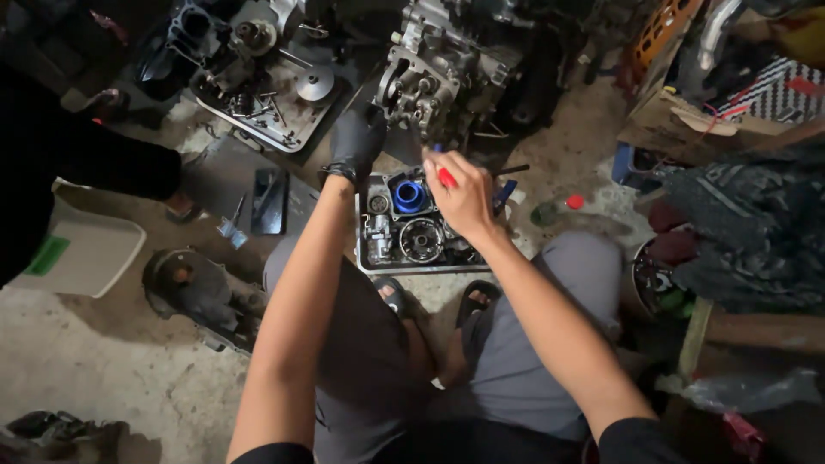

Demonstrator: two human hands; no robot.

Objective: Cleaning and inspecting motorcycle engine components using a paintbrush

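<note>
Knees bent, I squat on the concrete floor (112, 361) with a metal tray (365, 262) of parts just beyond my sandals. My right hand (464, 196) hovers over the tray, grip closed around a red-handled screwdriver (447, 177). A blue ring (409, 196) lies in the tray beside a round gear (421, 239). Farther on, my gloved left hand (357, 142) rests against the engine block (438, 77); I cannot tell whether its grip is closed. Far left sits another tray (258, 120) of parts.
</note>
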